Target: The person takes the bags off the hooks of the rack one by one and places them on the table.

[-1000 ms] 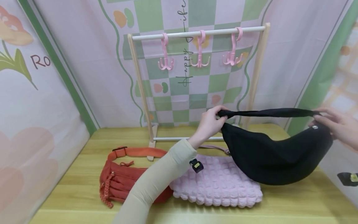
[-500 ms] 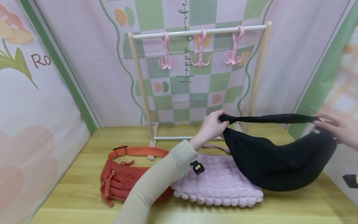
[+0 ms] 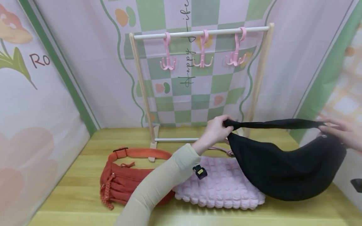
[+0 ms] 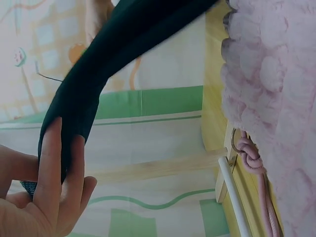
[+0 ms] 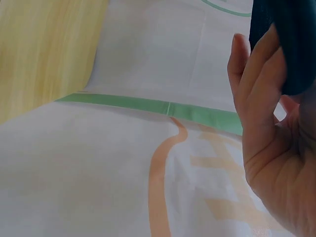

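A black crescent-shaped shoulder bag (image 3: 285, 166) hangs between my two hands, over the right side of the table. My left hand (image 3: 216, 130) grips the left end, where the strap (image 3: 277, 124) meets the body; in the left wrist view the fingers (image 4: 49, 173) of that hand curl round the dark fabric. At the other end my right hand (image 3: 343, 131) holds the strap and the bag's corner, thumb above. The right wrist view shows its fingers (image 5: 261, 74) bent round the cloth. The strap is stretched nearly level above the sagging body.
A pink puffy quilted bag (image 3: 217, 185) lies mid-table, partly behind the black one. Left of it lies a red waist bag (image 3: 124, 182), partly covered by my left sleeve. Behind stands a rack with a white rail (image 3: 183, 34) bearing three pink hooks (image 3: 202, 51).
Both hands have lowered the black bag slightly and moved it a little to the right. The grip of each hand stays the same, and the other bags have not moved.
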`<state>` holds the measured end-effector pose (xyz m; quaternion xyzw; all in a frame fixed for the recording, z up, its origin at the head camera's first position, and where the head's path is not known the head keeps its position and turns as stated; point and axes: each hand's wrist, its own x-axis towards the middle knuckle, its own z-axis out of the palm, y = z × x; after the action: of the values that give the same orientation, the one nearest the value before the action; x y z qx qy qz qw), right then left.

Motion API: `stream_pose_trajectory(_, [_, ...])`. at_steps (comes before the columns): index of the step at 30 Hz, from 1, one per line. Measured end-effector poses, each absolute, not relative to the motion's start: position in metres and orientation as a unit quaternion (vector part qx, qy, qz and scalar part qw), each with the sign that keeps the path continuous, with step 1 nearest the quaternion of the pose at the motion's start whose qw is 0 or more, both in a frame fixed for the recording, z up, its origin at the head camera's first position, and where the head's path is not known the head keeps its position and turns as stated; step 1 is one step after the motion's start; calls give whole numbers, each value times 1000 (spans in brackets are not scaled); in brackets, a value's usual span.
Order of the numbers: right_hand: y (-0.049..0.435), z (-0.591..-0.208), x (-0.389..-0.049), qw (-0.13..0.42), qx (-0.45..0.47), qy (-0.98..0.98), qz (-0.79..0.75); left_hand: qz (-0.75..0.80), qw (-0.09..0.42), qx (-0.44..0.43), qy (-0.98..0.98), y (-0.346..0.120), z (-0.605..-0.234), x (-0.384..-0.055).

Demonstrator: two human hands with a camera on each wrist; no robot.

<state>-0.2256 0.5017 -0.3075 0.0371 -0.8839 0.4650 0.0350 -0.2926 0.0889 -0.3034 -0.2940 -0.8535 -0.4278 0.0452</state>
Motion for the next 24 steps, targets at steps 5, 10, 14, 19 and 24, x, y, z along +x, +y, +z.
stream_pose_trajectory(5, [506, -314, -224, 37, 89, -839, 536, -463, -5, -293, -836, 89, -306, -289])
stream_pose_trajectory(10, [511, -322, -222, 35, 106, -865, 489, -445, -15, -293, -846, 91, -309, -287])
stream_pose_trajectory(14, [513, -330, -221, 32, 139, -868, 476, -429, -25, -287, -856, 93, -313, -286])
stream_pose_trajectory(19, [514, -335, -220, 17, 120, -886, 447, -425, -37, -281, -860, 95, -316, -286])
stream_pose_trajectory(24, [515, -338, -221, -2, 95, -911, 402, -418, -37, -277, -864, 97, -321, -287])
